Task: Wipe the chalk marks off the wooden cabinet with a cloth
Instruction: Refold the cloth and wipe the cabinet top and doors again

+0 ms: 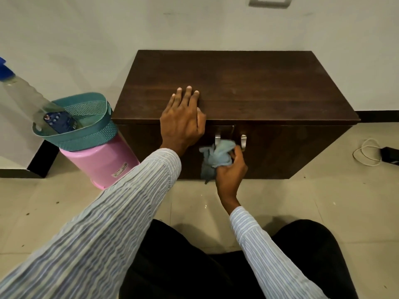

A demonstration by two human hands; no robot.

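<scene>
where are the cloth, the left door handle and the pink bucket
cloth [219,153], head view, on the bunched light blue upper part
left door handle [217,139], head view, on its metal bar above the cloth
pink bucket [99,161], head view, on its side wall

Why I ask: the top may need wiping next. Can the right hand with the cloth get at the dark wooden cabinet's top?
Probably yes: the right hand holds the light blue cloth just below the cabinet's front edge, and only the left hand rests there.
</scene>
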